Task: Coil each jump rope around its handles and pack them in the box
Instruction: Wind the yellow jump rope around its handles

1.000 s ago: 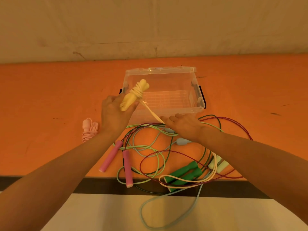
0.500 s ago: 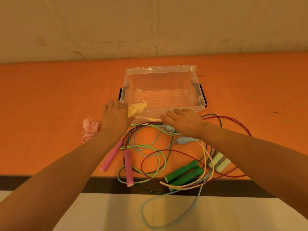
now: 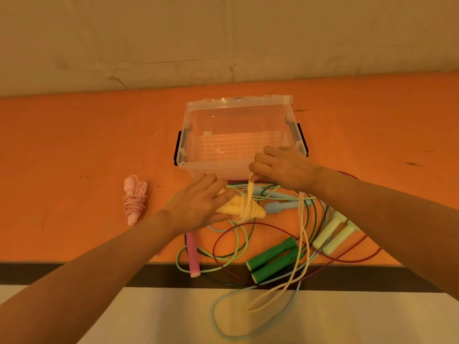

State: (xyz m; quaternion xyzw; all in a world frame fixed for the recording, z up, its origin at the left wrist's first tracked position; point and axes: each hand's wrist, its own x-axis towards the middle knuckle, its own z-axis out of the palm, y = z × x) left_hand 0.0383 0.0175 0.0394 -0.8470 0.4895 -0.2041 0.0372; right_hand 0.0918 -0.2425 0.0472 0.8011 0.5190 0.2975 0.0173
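My left hand (image 3: 198, 204) grips the yellow jump rope's paired handles (image 3: 238, 207), which lie sideways just in front of the clear plastic box (image 3: 238, 167). Several turns of yellow cord are wound round them. My right hand (image 3: 285, 167) pinches that yellow cord (image 3: 301, 234) above the handles, by the box's near right corner. The rest of the cord hangs in a long loop over the table's front edge. The box stands open with nothing in it.
A coiled pink rope (image 3: 134, 198) lies to the left on the orange table (image 3: 74, 150). A tangle of loose ropes lies in front of the box: blue handles (image 3: 280, 206), dark green handles (image 3: 273, 259), pale green handles (image 3: 334, 234), a pink handle (image 3: 193, 254). Cords hang past the table edge.
My left hand brought the yellow handles down from beside the box and turned them to the right. My right hand rose toward the box's corner, drawing the cord up over the handles.
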